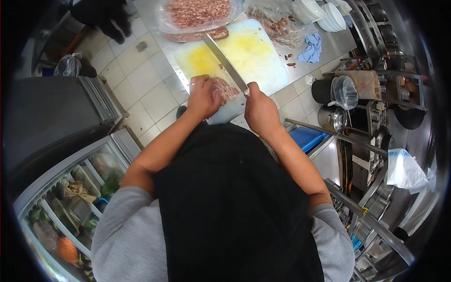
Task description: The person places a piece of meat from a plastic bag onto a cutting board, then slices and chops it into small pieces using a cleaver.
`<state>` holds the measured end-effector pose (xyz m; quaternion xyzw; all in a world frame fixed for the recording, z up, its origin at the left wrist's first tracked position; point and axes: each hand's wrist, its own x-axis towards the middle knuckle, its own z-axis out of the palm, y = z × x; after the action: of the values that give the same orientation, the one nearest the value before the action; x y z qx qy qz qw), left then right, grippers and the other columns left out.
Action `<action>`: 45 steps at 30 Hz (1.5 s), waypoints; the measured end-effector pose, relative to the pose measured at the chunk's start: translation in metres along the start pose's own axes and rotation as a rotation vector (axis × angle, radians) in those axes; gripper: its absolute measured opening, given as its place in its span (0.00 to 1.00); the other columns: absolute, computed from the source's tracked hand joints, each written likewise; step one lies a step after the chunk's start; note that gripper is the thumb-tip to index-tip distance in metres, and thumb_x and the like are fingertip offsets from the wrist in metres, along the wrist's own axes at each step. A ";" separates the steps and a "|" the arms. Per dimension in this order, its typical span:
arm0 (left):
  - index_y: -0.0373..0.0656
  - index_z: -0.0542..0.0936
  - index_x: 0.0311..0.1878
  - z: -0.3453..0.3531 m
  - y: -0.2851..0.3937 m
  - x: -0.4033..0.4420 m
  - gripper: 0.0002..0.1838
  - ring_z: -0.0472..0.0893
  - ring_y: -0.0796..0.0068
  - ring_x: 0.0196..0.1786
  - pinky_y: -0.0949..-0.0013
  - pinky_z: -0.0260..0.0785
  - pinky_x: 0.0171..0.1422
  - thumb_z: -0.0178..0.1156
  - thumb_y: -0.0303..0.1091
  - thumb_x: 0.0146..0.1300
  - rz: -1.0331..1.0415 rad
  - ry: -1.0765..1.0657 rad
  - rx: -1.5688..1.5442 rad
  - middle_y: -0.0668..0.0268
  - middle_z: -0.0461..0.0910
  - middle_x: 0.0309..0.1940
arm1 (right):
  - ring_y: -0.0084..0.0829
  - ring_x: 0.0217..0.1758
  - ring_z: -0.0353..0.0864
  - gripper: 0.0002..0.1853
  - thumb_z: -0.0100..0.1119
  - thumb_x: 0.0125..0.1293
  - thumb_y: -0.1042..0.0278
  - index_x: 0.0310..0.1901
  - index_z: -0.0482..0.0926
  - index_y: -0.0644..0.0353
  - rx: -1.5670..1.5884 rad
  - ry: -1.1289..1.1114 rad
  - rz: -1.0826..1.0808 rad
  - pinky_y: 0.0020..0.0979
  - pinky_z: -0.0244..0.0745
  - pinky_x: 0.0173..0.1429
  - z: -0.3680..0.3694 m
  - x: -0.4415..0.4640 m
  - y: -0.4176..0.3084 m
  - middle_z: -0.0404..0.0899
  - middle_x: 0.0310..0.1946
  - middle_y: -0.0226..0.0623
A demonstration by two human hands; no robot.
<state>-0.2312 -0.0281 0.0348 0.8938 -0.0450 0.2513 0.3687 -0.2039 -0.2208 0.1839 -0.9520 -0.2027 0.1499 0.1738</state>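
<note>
My right hand (pixel 260 109) is closed around the handle of a large knife (pixel 226 63), whose long blade points away and to the left over the cutting board (pixel 265 58). On the board's near left part, my left hand (pixel 205 96) grips a piece of pale pink meat (pixel 227 90) with curled fingers. The blade is just right of and beyond this piece; whether it touches cannot be told. Yellow stains cover much of the white board. At the board's far edge lies a long piece of darker meat (pixel 219 33).
Chopped meat (pixel 199 11) fills a plastic-lined container at the far edge. Right of it are a plastic bag of meat (pixel 272 26), stacked white dishes (pixel 331 19) and a blue cloth (pixel 311 48). A glass-front fridge (pixel 70 197) stands left; another person (pixel 105 16) is at the far left.
</note>
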 end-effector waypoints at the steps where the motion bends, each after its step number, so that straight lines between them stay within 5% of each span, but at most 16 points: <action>1: 0.39 0.82 0.53 -0.004 0.000 -0.002 0.19 0.76 0.42 0.56 0.45 0.71 0.64 0.68 0.31 0.58 -0.023 -0.028 -0.012 0.50 0.79 0.52 | 0.66 0.42 0.87 0.09 0.52 0.77 0.72 0.53 0.68 0.65 0.028 0.052 -0.023 0.61 0.80 0.48 -0.001 -0.002 -0.001 0.86 0.35 0.62; 8: 0.39 0.82 0.53 -0.010 -0.008 -0.011 0.20 0.76 0.44 0.57 0.49 0.73 0.63 0.71 0.29 0.56 0.004 -0.135 -0.034 0.50 0.78 0.53 | 0.65 0.42 0.87 0.10 0.53 0.77 0.72 0.53 0.68 0.65 -0.125 -0.203 0.061 0.62 0.79 0.47 0.051 0.026 0.034 0.86 0.35 0.64; 10: 0.39 0.82 0.53 -0.011 -0.007 -0.014 0.20 0.77 0.44 0.57 0.49 0.74 0.63 0.71 0.29 0.56 -0.005 -0.101 -0.042 0.51 0.79 0.53 | 0.65 0.42 0.87 0.12 0.52 0.70 0.79 0.53 0.68 0.65 -0.138 -0.185 0.028 0.60 0.81 0.48 0.043 0.027 0.031 0.86 0.36 0.62; 17: 0.39 0.84 0.52 -0.013 -0.006 -0.011 0.18 0.78 0.45 0.57 0.50 0.74 0.63 0.71 0.28 0.58 -0.064 -0.199 -0.051 0.52 0.81 0.50 | 0.66 0.42 0.87 0.11 0.51 0.70 0.79 0.52 0.67 0.66 0.010 -0.012 -0.036 0.61 0.80 0.48 0.009 0.007 0.002 0.85 0.36 0.64; 20: 0.39 0.84 0.51 -0.012 -0.004 -0.008 0.17 0.79 0.43 0.54 0.47 0.76 0.59 0.68 0.28 0.57 0.004 -0.148 -0.046 0.52 0.81 0.50 | 0.67 0.40 0.86 0.11 0.53 0.75 0.73 0.54 0.67 0.66 -0.055 -0.073 -0.004 0.63 0.78 0.47 0.046 0.018 0.027 0.85 0.35 0.65; 23: 0.40 0.84 0.51 -0.011 -0.006 -0.009 0.17 0.79 0.43 0.54 0.47 0.76 0.59 0.68 0.28 0.57 0.015 -0.133 -0.057 0.52 0.81 0.50 | 0.64 0.46 0.89 0.13 0.52 0.68 0.80 0.54 0.68 0.67 -0.129 -0.215 0.039 0.58 0.83 0.51 0.045 0.032 0.029 0.87 0.38 0.63; 29: 0.40 0.84 0.52 -0.011 -0.005 -0.011 0.18 0.79 0.43 0.54 0.47 0.77 0.58 0.68 0.28 0.57 -0.016 -0.131 -0.039 0.53 0.81 0.49 | 0.67 0.42 0.87 0.12 0.52 0.73 0.76 0.54 0.66 0.67 -0.037 -0.047 -0.048 0.61 0.80 0.48 0.006 0.012 -0.004 0.85 0.35 0.66; 38: 0.41 0.84 0.51 -0.012 -0.005 -0.010 0.17 0.79 0.44 0.54 0.48 0.77 0.58 0.68 0.28 0.57 0.009 -0.130 -0.041 0.53 0.81 0.48 | 0.65 0.45 0.88 0.14 0.52 0.69 0.79 0.55 0.68 0.68 -0.135 -0.218 0.062 0.59 0.83 0.50 0.042 0.030 0.023 0.86 0.38 0.65; 45: 0.42 0.84 0.51 -0.008 -0.009 -0.014 0.17 0.78 0.44 0.55 0.47 0.76 0.59 0.68 0.28 0.57 -0.020 -0.152 -0.021 0.54 0.81 0.49 | 0.68 0.40 0.85 0.11 0.53 0.75 0.73 0.53 0.66 0.67 -0.031 -0.052 -0.036 0.63 0.77 0.45 0.022 0.006 0.005 0.84 0.32 0.65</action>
<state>-0.2440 -0.0178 0.0272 0.9067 -0.0667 0.1784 0.3762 -0.2053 -0.2163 0.1610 -0.9466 -0.2266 0.1681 0.1562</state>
